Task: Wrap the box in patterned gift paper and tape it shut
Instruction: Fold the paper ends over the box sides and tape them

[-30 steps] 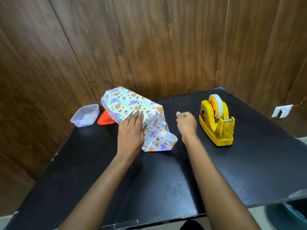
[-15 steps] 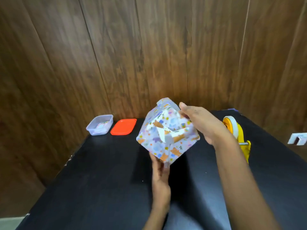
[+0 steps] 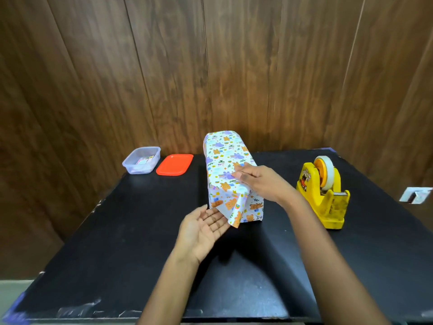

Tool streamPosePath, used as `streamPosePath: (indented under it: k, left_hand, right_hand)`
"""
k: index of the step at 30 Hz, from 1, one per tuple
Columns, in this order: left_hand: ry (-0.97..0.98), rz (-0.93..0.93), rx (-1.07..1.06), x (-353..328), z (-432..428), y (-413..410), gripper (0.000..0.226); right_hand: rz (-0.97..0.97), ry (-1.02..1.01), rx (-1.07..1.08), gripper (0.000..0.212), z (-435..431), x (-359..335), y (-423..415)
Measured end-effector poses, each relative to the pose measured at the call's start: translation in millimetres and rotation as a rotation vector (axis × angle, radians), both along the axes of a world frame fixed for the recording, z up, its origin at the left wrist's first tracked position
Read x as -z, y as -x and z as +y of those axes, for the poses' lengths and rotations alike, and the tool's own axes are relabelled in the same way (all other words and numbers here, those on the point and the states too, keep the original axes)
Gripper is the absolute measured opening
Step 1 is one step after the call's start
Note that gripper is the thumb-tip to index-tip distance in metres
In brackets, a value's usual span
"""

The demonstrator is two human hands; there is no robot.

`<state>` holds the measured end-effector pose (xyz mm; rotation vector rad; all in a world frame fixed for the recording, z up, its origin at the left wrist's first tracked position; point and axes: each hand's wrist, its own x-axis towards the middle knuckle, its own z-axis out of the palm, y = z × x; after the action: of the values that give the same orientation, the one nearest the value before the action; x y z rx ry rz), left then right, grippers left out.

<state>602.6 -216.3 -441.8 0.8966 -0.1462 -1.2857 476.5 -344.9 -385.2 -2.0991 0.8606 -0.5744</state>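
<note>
Our left hand lies palm up with its fingers straight and loose, holding nothing, just in front of the near end of the box. Its fingertips reach the loose paper flap that hangs off that end. They may be brushing the flap's edge, though we cannot be sure of contact from this angle. Our right hand rests on top of the box near that same end, fingers flat and pointing left, pressing the paper down rather than gripping it.

The box stands on the black table, straight ahead of us. Its long axis runs away from us toward the wooden wall, so the unfinished end faces us and sits between both hands. We judge that the coming fold turns on this: the left hand is closest to the flap and can lift it against the end face, while the right pins the top. The yellow tape dispenser stands to the right, nearer the right hand. A clear tub and a red lid sit side by side, well apart on the far left.
</note>
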Motion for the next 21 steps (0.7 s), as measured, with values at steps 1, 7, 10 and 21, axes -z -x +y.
streamPosePath:
  k: [1, 7, 10, 21]
  left_hand:
    - [0.005, 0.039, -0.015, -2, -3, 2, 0.029]
    - [0.11, 0.179, -0.079, -4, -11, 14, 0.023]
    - [0.096, 0.124, -0.037, -3, -9, 14, 0.022]
    - [-0.111, -0.249, -0.08, -11, -7, 21, 0.018]
  right_hand:
    - [0.037, 0.028, -0.014, 0.043, -1, 0, -1]
    - [0.092, 0.06, -0.028, 0.042, -7, -4, -1]
    - [0.1, 0.03, -0.035, 0.042, -4, -7, -1]
    - [-0.512, -0.175, 0.096, 0.028, 23, 21, 16]
